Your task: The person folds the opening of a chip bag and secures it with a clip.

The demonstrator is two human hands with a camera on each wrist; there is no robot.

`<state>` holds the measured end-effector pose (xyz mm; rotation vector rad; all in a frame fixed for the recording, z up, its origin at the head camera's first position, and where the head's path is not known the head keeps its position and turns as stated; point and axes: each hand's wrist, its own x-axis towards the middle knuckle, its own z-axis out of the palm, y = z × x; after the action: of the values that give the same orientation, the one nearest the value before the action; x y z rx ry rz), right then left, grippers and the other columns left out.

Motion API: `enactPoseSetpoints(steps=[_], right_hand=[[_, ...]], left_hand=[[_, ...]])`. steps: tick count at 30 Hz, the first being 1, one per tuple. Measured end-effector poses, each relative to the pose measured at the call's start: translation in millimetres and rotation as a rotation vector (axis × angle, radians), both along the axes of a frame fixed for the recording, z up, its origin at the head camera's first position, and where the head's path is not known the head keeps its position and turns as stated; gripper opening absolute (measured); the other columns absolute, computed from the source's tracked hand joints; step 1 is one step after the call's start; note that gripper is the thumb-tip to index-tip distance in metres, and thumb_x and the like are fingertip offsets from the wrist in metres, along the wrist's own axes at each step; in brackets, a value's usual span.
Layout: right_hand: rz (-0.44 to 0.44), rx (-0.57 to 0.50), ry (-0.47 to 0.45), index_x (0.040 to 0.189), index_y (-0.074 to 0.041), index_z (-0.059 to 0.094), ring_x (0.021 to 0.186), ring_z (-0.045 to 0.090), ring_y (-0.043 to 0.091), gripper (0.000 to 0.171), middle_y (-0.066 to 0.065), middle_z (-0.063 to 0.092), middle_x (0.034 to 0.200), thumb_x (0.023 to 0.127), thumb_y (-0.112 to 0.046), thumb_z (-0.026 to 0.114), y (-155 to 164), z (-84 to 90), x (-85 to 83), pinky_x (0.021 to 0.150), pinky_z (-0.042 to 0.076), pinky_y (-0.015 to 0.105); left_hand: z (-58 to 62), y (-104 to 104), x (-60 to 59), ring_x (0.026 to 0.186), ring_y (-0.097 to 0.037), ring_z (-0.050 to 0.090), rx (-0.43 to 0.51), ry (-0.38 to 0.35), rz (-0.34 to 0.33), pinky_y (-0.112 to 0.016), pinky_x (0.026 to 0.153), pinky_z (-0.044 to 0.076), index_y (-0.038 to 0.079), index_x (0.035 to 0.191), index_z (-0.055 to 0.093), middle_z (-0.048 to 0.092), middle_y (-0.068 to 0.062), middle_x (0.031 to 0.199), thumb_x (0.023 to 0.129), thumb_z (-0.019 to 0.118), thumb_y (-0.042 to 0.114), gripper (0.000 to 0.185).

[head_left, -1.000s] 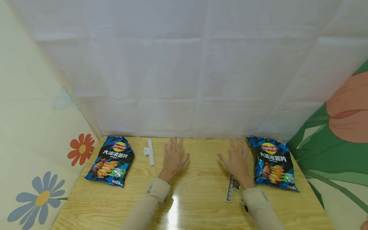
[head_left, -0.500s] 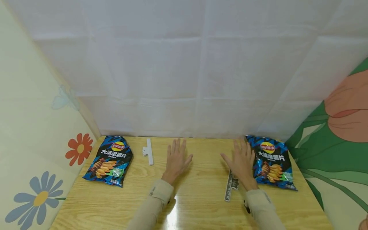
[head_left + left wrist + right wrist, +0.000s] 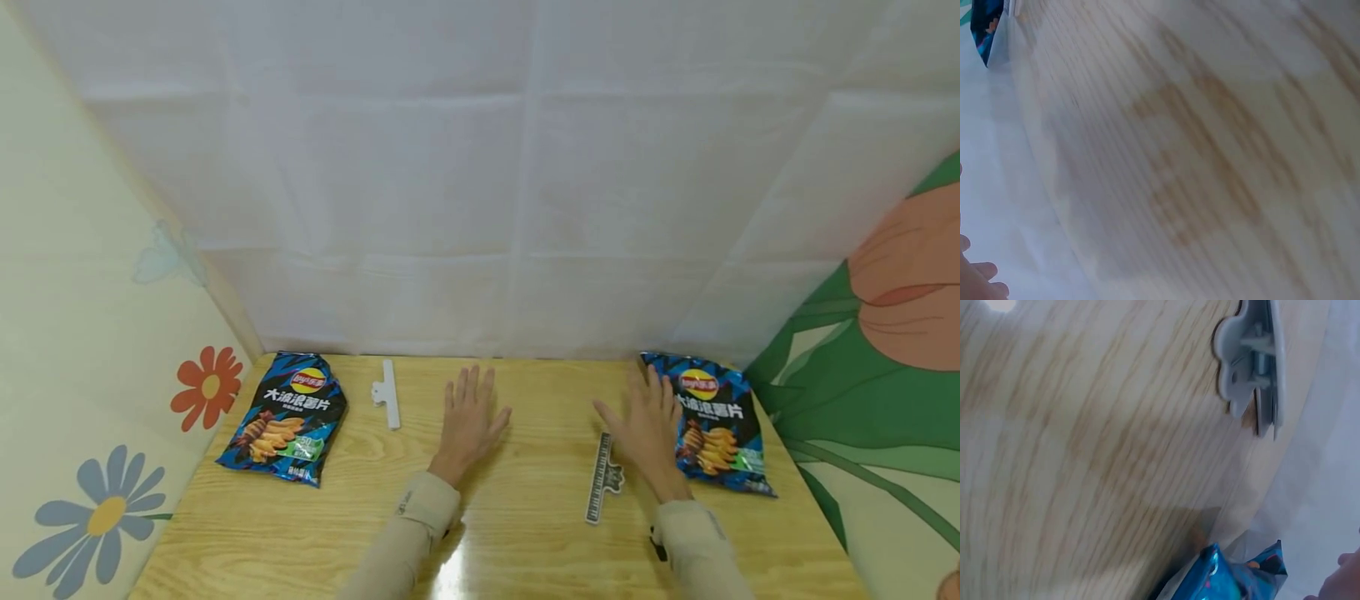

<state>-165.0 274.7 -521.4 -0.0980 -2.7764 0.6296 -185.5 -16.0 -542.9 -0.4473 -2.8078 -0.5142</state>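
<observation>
The right hand (image 3: pixel 651 427) lies flat with its fingers (image 3: pixel 654 392) straight and slightly apart, the outer ones resting on the left edge of the right chip bag (image 3: pixel 716 425), which lies at the far right of the bench (image 3: pixel 517 533) near the white curtain (image 3: pixel 480 183). Nothing is gripped: no finger curls round the bag, and the bag looks sealed and flat, so I judge the work on it to be barely begun, with lifting, opening or clipping all left to do. Just to the near left of that hand lies a patterned bag clip (image 3: pixel 602 477), touching neither the hand nor the bag as far as I can tell. The left hand (image 3: pixel 469 421) rests palm down in the middle of the bench, fingers straight and a little spread, holding nothing, with bare wood beneath it. Farther left a white bag clip (image 3: pixel 387 393) lies by the far edge, and beyond it the left chip bag (image 3: pixel 285 417) sits untouched at the far left corner. Counting, I see two chip bags, two clips, two hands and one bench. The right wrist view shows a pale clip (image 3: pixel 1254 362) and a corner of blue bag (image 3: pixel 1235 578) at the bench edge; the left wrist view shows mostly blurred wood grain. Flowered cloth (image 3: pixel 90 467) hangs on the left and a green and orange cloth (image 3: pixel 885 333) on the right.
</observation>
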Motion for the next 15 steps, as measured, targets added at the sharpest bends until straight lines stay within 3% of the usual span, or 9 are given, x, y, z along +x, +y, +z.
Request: enactPoseSetpoints(steps=[8, 15], right_hand=[[0.006, 0.002, 0.04, 0.156, -0.006, 0.025, 0.144, 0.016, 0.055, 0.091, 0.031, 0.021, 0.158, 0.09, -0.056, 0.063, 14.3, -0.8, 5.5, 0.11, 0.013, 0.073], [-0.013, -0.001, 0.009, 0.157, -0.005, 0.024, 0.145, 0.012, 0.055, 0.092, 0.03, 0.016, 0.16, 0.091, -0.058, 0.06, 26.8, -2.9, 11.7, 0.109, 0.013, 0.075]], left_hand=[[2.2, 8.9, 0.8, 0.148, -0.038, 0.03, 0.01, -0.014, -0.01, -0.057, 0.119, 0.024, 0.011, 0.154, 0.031, 0.034, -0.02, 0.158, 0.099, 0.051, 0.049, 0.07], [3.7, 16.2, 3.1, 0.148, -0.037, 0.03, 0.046, -0.037, -0.018, -0.056, 0.12, 0.024, 0.011, 0.153, 0.033, 0.035, -0.02, 0.157, 0.098, 0.052, 0.047, 0.068]])
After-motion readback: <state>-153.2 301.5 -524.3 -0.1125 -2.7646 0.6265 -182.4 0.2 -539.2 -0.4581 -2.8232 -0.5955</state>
